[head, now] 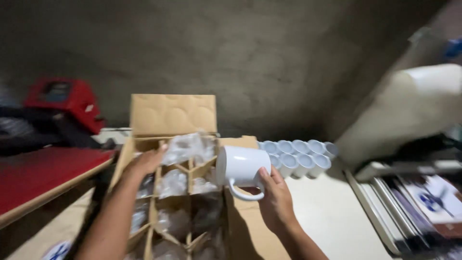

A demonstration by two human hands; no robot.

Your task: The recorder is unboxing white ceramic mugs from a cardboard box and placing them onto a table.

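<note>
White mug (242,167) gripped by right hand (275,198); left hand (144,162) clutches plastic wrap (185,148) (over carton (171,115)).

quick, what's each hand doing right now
Left hand: fingers on a clear plastic wrap at the top of the divided box; grip cannot be told.
Right hand: closed on a white mug.

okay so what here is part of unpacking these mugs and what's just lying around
In use:
right hand holding white mug
left hand on clear wrap
divided cardboard box
row of white mugs

Lying about:
red machine
red table
printed sheets
</note>
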